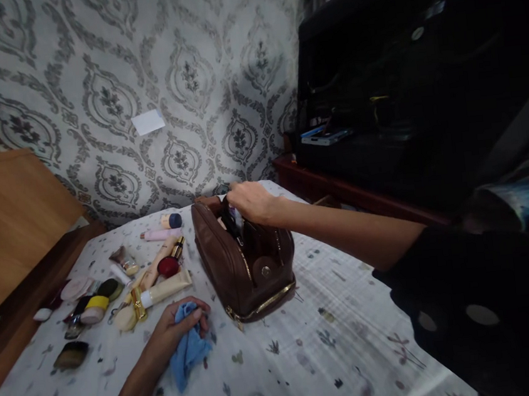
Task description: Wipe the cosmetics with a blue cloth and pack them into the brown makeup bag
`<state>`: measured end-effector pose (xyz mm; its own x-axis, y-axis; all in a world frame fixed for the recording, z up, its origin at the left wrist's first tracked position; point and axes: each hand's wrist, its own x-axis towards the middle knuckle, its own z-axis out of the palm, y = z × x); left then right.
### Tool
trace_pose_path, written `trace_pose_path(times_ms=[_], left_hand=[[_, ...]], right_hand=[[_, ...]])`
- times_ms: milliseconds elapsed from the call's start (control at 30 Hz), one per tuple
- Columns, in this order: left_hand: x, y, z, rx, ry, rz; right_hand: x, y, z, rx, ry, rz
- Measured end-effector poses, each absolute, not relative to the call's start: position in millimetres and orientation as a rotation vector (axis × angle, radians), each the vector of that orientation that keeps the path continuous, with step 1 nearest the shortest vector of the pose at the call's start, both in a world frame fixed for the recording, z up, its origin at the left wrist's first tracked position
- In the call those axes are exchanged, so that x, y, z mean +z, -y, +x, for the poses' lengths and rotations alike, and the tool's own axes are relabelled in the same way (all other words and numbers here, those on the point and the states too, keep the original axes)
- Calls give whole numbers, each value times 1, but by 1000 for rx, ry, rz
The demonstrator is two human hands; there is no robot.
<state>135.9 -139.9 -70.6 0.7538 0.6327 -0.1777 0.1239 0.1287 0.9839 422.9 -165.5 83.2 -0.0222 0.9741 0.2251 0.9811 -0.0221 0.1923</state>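
A brown leather toiletry bag [234, 270] with gold zips stands open on the patterned cloth [337, 348]. My right hand [248, 201] reaches into its open top with the fingers closed round something small that I cannot make out. My left hand [176, 327] rests on the cloth to the left of the bag, fingers curled on a crumpled blue rag [189, 352]. Just beyond the left hand lies a cream tube [166, 289] among several cosmetics.
Scattered make-up covers the left of the cloth: a pink tube [160, 235], a red compact [168, 266], a yellow-banded jar [94, 309], a dark brush [71, 355]. A wooden headboard [6, 219] runs along the left. Dark furniture [400, 102] stands at the right against the patterned wall.
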Motion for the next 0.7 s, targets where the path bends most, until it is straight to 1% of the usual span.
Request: trace_pose_path(times_ms=[200, 333, 500, 700], left_hand=[[-68, 143, 135, 415, -673, 1399], [-68, 143, 136, 419, -681, 1389], [-64, 145, 138, 408, -689, 1392], [-66, 145, 139, 401, -698, 1440]], right_hand=[[84, 170, 421, -485, 2200, -2191], [77, 169, 417, -519, 2258, -2107], [62, 167, 408, -302, 2545, -1996], [54, 167, 409, -83, 2622, -2018]])
